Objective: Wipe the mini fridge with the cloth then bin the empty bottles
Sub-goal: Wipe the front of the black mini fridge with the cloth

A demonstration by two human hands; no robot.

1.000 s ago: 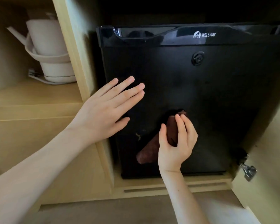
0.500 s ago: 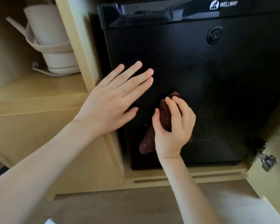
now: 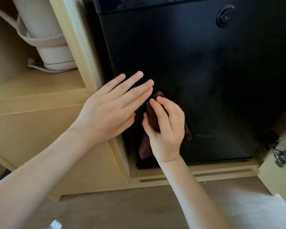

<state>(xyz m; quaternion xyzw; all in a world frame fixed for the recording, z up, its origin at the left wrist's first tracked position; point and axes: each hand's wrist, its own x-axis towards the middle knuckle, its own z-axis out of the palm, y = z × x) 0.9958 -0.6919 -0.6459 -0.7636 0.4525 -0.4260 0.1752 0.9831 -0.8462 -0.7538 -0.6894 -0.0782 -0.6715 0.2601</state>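
The black mini fridge (image 3: 205, 71) sits in a pale wooden cabinet, its door closed and a round lock near the top right. My right hand (image 3: 165, 129) grips a dark brown cloth (image 3: 144, 147) and holds it against the lower left of the door; part of the cloth hangs below my palm. My left hand (image 3: 111, 108) is flat with straight fingers at the fridge's left edge, its fingertips close to my right hand. A clear bottle top (image 3: 55, 225) shows at the bottom edge of the view.
A beige kettle (image 3: 46, 40) with its cord stands on the shelf (image 3: 40, 86) to the left. The open cabinet door (image 3: 281, 171) with a metal hinge (image 3: 281, 157) is at the lower right. Wooden floor lies below.
My right hand slid the cloth left and slightly up across the door, toward my left hand. The camera moved closer and tilted down, so the fridge's top and logo left the view.
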